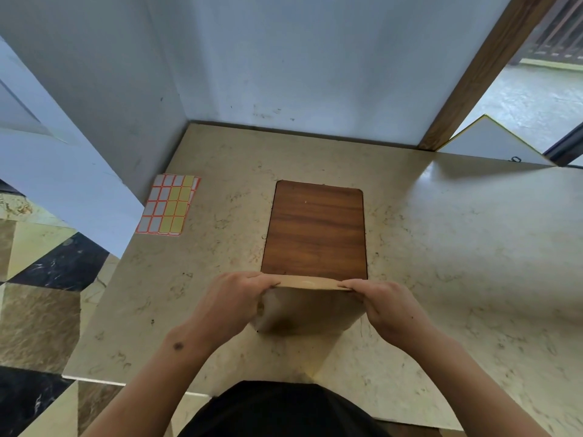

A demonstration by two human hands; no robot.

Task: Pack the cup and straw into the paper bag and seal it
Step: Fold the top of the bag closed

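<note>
The paper bag point(303, 310) stands on the table point(441, 247), its folded top pinched by the left hand point(235, 305) and right hand point(386, 310) at either end; thin, crushable paper, probably light, best held along that crease.

The paper bag point(303, 310) is showing as plain tan kraft paper, matt, with soft creases down its near face and a folded top edge that is catching a faint sheen. The counter point(441, 247) is looking like polished beige stone with thin dark veining, and it is reflecting light glossily toward its far right corner. In the middle of the counter, a board point(315, 228) is showing a dark wood-grain finish, smooth and satin. At the counter's far left edge, a label sheet point(168, 205) is looking like smooth paper, white and yellow stickers outlined in orange. The wall point(284, 58) behind is appearing as matt, scuffed paint.
</note>
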